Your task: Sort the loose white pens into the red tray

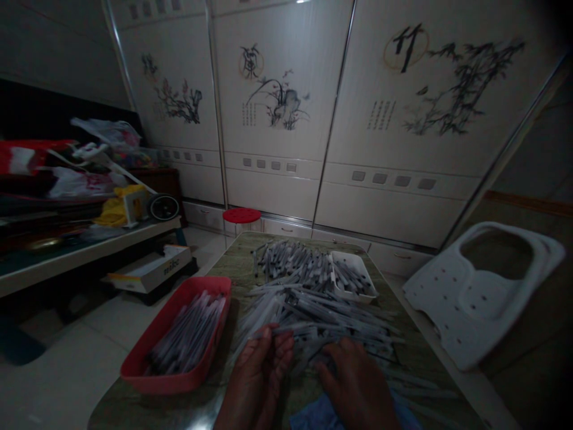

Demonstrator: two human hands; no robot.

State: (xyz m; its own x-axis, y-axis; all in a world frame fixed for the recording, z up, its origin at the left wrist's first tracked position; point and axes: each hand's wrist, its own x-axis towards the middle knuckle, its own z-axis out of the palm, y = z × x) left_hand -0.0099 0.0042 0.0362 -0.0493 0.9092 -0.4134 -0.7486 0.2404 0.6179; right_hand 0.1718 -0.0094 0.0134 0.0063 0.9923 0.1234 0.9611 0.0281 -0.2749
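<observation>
A heap of thin, translucent grey pen-like sticks (340, 310) covers the middle of the table, and many at the far side have dark ends. My left hand (264, 364) is at the near edge of the heap, its thumb and fingers pinched on one pen-like stick (286, 329). Close by on the right, my right hand (353, 379) curls its fingers down over something greyish at the heap's edge. What sits inside that grip is blurred and partly hidden. To the left, a red plastic basket (128, 370) contains many similar sticks. A white tray (373, 292) holds more of them at the back right.
Everything lies on a greenish, marbled table (250, 239). Blue cloth (313, 415) lies under my right wrist. Beyond the table are a red stool (242, 215) and sliding cabinet doors. A white folded seat (478, 298) stands right; a cluttered bench (89, 248) stands left.
</observation>
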